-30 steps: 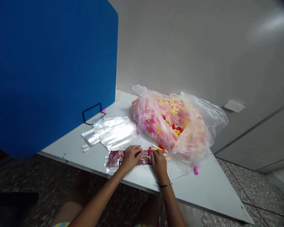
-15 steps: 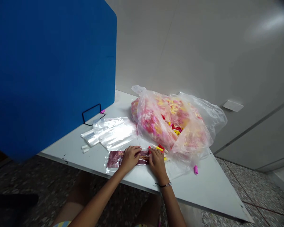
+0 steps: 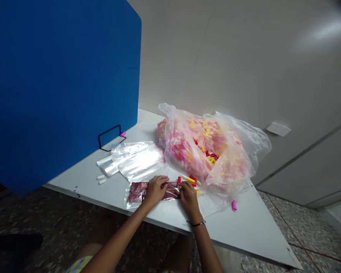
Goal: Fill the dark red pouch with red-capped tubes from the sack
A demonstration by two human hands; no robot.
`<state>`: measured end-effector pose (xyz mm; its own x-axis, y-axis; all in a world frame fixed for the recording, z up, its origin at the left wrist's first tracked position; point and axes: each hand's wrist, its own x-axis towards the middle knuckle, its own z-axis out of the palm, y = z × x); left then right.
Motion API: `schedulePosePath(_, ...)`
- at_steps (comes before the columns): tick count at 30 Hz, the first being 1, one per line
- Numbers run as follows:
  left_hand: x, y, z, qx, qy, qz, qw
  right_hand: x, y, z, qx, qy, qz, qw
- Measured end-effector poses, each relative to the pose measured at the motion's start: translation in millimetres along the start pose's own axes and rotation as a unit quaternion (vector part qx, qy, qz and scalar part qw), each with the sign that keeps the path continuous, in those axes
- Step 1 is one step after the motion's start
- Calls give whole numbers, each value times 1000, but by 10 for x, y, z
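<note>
My left hand (image 3: 156,190) lies over a dark red printed packet (image 3: 139,192) in a clear plastic sleeve, fingers together on its top. My right hand (image 3: 189,199) is at the packet's right end, fingertips pinched close to a few red and yellow tube-shaped pieces (image 3: 191,180). Whether those fingers hold the sleeve or a piece is hidden. Behind the hands sits a large clear plastic bag (image 3: 207,151) stuffed with pink, yellow and red pieces. Its lower edge nearly reaches my right fingers.
A stack of clear plastic bags (image 3: 136,161) and small white pieces (image 3: 101,179) lie left on the white table (image 3: 238,227). A pink piece (image 3: 234,205) lies right. A blue partition (image 3: 59,91) with a black wire foot (image 3: 109,137) stands left, a pale wall behind.
My right hand has drawn slightly right and towards me from the packet's end. My left hand stays on the packet, and the view has shifted only a little.
</note>
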<state>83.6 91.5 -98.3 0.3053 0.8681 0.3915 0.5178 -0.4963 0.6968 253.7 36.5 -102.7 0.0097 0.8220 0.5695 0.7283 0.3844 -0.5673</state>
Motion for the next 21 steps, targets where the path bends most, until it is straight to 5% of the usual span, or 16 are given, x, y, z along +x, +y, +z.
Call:
schedulePosePath(11,14,-23,12,-18,4,0,1000,-19,53,9,-70,40,-1,997)
schedulePosePath(21,21,18,-6,-10,-2,-6,1000,187,48,55,-175,-76,17,981)
